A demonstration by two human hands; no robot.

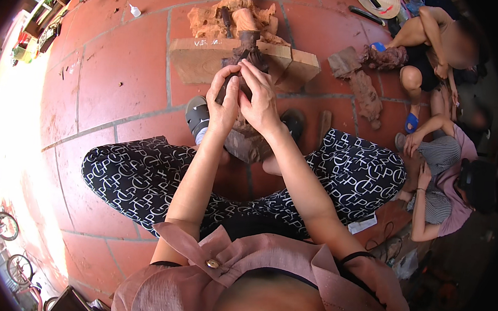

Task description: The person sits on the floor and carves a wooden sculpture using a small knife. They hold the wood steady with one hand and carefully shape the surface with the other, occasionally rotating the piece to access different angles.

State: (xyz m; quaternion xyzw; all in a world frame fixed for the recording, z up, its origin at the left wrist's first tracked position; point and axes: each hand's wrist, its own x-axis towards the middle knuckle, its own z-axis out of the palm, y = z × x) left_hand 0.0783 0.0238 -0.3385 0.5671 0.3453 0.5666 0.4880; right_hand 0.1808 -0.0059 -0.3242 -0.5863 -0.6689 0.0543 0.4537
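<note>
A dark brown carved wooden figure (248, 146) stands between my knees, its upper part rising toward the wooden block in front. My left hand (224, 101) is curled against its left side, fingers together and the tips near its top. From the other side my right hand (258, 97) closes round it, the fingertips of both hands almost meeting. The hands hide the figure's middle, and I cannot make out any small tool between the fingers. Just beyond them lies a thick pale wooden block (196, 62). On it rests an orange-brown rough wood carving (208, 23).
Carved wooden pieces (365, 99) lie on the red tiled floor (111, 84) to the right. A person in blue sandals (412, 123) and another in a pink shirt (460, 140) sit beyond. A white bottle (134, 10) lies far left, bicycles (19, 268) near left.
</note>
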